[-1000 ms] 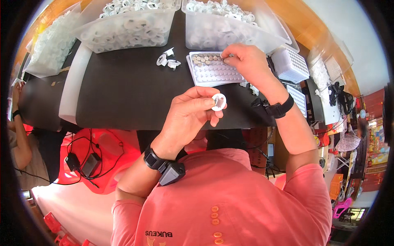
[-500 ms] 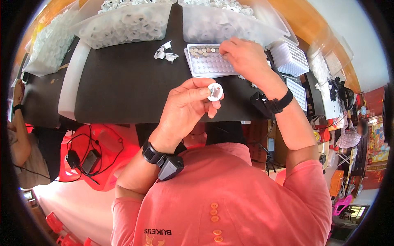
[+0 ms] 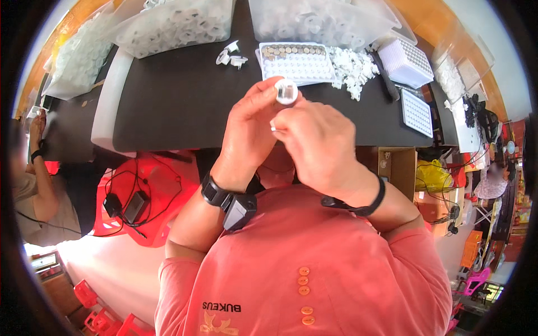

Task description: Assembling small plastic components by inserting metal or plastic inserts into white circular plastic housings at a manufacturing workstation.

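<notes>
My left hand (image 3: 246, 123) is closed round a small round white plastic housing (image 3: 286, 92) with a metal-looking recess facing up. Thumb and fingers pinch its edge. Close beside it, my right hand (image 3: 322, 143) is closed in a pinch, a small pale piece (image 3: 274, 126) showing at its fingertips; its kind is hard to make out. Beyond the hands lies a white dimpled tray (image 3: 297, 66), its far rows filled with round silver button cells (image 3: 280, 51). A heap of small white plastic parts (image 3: 353, 67) spreads against the tray's right side.
Clear bins of white parts (image 3: 174, 31) (image 3: 319, 25) line the back of the dark table (image 3: 179, 106). Loose white pieces (image 3: 231, 57) lie left of the tray. Stacked trays (image 3: 406, 61) and a single tray (image 3: 417, 113) are at right. A co-worker's arm (image 3: 42, 185) shows far left.
My right hand has left the button-cell tray and come down beside my left hand, with a small pale piece at its fingertips. The left hand still holds the round housing.
</notes>
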Demonstrator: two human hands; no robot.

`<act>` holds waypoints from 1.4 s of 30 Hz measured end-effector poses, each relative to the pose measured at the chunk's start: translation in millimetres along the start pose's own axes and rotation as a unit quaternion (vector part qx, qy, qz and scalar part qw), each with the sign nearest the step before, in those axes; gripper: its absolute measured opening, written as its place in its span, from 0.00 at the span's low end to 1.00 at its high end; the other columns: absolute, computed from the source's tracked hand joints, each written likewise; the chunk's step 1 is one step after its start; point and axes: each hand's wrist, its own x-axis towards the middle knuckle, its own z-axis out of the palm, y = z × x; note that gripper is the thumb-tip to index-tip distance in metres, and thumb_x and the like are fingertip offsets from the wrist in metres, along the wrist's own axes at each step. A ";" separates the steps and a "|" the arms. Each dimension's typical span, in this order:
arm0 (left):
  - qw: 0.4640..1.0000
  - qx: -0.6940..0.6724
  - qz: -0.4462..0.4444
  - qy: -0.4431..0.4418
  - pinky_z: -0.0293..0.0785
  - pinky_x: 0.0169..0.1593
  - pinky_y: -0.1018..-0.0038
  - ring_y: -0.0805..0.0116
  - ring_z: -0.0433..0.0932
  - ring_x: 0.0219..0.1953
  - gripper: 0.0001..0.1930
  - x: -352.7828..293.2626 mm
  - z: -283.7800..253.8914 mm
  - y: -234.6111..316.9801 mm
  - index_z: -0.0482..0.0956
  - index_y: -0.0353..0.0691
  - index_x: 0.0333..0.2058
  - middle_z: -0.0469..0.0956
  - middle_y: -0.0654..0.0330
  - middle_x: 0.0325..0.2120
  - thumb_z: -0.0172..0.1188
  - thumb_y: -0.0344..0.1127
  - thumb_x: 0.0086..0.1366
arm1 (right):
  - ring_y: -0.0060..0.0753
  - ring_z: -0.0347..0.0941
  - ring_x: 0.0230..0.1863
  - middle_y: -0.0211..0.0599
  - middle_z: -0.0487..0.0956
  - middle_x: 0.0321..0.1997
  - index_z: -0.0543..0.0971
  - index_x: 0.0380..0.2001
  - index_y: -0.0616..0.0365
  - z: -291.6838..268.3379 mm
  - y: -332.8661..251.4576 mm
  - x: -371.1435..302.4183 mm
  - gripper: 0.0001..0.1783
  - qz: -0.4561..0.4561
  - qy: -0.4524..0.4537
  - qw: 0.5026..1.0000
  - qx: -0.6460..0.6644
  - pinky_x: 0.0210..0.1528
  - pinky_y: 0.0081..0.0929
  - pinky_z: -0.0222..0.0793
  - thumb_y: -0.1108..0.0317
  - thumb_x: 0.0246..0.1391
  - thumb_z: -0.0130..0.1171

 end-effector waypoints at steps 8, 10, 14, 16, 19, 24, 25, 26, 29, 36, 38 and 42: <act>0.999 0.032 0.027 -0.010 0.78 0.52 0.59 0.52 0.79 0.47 0.19 -4.4 4.3 0.9 0.70 0.35 0.55 0.78 0.47 0.43 0.58 0.38 0.70 | 0.42 0.80 0.30 0.39 0.80 0.28 0.78 0.27 0.58 12.0 0.7 -11.7 0.05 0.191 -0.099 0.939 0.267 0.31 0.32 0.73 0.77 0.47 0.66; 0.999 0.024 0.026 -0.006 0.78 0.52 0.60 0.53 0.79 0.46 0.19 -1.2 4.1 -1.0 0.70 0.35 0.55 0.78 0.47 0.43 0.58 0.38 0.71 | 0.38 0.81 0.32 0.41 0.82 0.28 0.80 0.27 0.61 8.5 1.3 -9.5 0.05 0.266 -0.131 0.903 0.310 0.34 0.29 0.74 0.77 0.47 0.67; 1.000 0.011 0.024 0.007 0.78 0.51 0.60 0.53 0.80 0.45 0.19 -2.7 6.4 0.0 0.70 0.34 0.55 0.78 0.47 0.43 0.57 0.38 0.71 | 0.16 0.74 0.29 0.28 0.81 0.28 0.80 0.31 0.62 14.5 3.2 -13.3 0.05 0.301 -0.124 0.875 0.358 0.33 0.20 0.70 0.80 0.51 0.67; 1.000 0.007 0.016 0.011 0.78 0.51 0.60 0.53 0.80 0.45 0.20 -3.5 6.0 0.8 0.69 0.33 0.55 0.78 0.47 0.42 0.57 0.38 0.71 | 0.16 0.74 0.30 0.28 0.81 0.28 0.80 0.31 0.63 15.1 0.3 -13.6 0.05 0.305 -0.120 0.878 0.350 0.34 0.19 0.70 0.80 0.51 0.67; 1.000 0.009 0.016 0.004 0.79 0.50 0.61 0.54 0.80 0.45 0.20 -1.6 3.6 0.1 0.69 0.33 0.56 0.78 0.47 0.43 0.57 0.38 0.71 | 0.16 0.73 0.29 0.28 0.80 0.28 0.81 0.33 0.63 15.4 -0.4 -14.4 0.05 0.288 -0.126 0.893 0.323 0.34 0.19 0.70 0.80 0.52 0.66; 0.997 0.058 0.046 -0.019 0.78 0.53 0.61 0.54 0.80 0.48 0.22 -1.7 -2.8 -3.0 0.68 0.32 0.58 0.78 0.48 0.45 0.55 0.39 0.72 | 0.19 0.72 0.28 0.30 0.78 0.26 0.78 0.32 0.62 11.4 2.0 -9.6 0.06 0.257 -0.174 0.902 0.300 0.31 0.23 0.67 0.78 0.52 0.65; 0.997 0.058 0.046 -0.020 0.78 0.53 0.61 0.54 0.80 0.48 0.22 -2.3 -2.2 -2.2 0.68 0.32 0.58 0.78 0.48 0.45 0.55 0.39 0.72 | 0.19 0.72 0.28 0.30 0.78 0.26 0.78 0.32 0.62 10.6 3.4 -7.3 0.06 0.257 -0.173 0.902 0.299 0.31 0.23 0.67 0.78 0.52 0.65; 0.996 0.078 0.045 -0.015 0.78 0.54 0.60 0.53 0.80 0.48 0.22 -3.5 -0.5 -0.7 0.68 0.32 0.58 0.78 0.47 0.45 0.55 0.39 0.72 | 0.34 0.75 0.31 0.36 0.80 0.28 0.78 0.32 0.59 10.0 4.9 -4.7 0.06 0.256 -0.201 0.905 0.274 0.34 0.33 0.70 0.73 0.51 0.65; 0.997 0.066 0.031 0.006 0.78 0.53 0.61 0.55 0.80 0.47 0.18 -5.2 5.6 0.6 0.71 0.33 0.54 0.79 0.49 0.43 0.54 0.39 0.73 | 0.50 0.79 0.36 0.42 0.82 0.31 0.78 0.32 0.56 9.9 3.9 -2.1 0.08 0.247 -0.229 0.911 0.236 0.38 0.44 0.73 0.67 0.50 0.64; 1.000 0.009 -0.004 0.030 0.78 0.54 0.59 0.51 0.80 0.48 0.20 -0.4 0.7 1.0 0.68 0.35 0.56 0.78 0.46 0.45 0.57 0.39 0.71 | 0.31 0.72 0.25 0.35 0.76 0.23 0.74 0.31 0.57 13.2 2.2 -4.4 0.08 0.171 -0.191 0.949 0.182 0.29 0.32 0.65 0.73 0.51 0.65; 0.999 0.000 -0.006 0.035 0.79 0.52 0.61 0.54 0.81 0.45 0.16 -0.6 4.0 0.6 0.72 0.35 0.52 0.80 0.48 0.42 0.56 0.39 0.72 | 0.31 0.71 0.25 0.34 0.76 0.24 0.74 0.31 0.57 8.0 6.3 1.2 0.08 0.210 -0.237 0.924 0.215 0.29 0.32 0.65 0.73 0.52 0.65; 1.000 0.006 0.002 0.029 0.80 0.49 0.64 0.57 0.81 0.42 0.13 -2.0 5.7 0.4 0.76 0.36 0.47 0.81 0.51 0.39 0.56 0.40 0.72 | 0.29 0.70 0.24 0.35 0.75 0.22 0.74 0.32 0.59 10.5 9.3 0.0 0.08 0.261 -0.269 0.888 0.266 0.29 0.31 0.65 0.72 0.53 0.65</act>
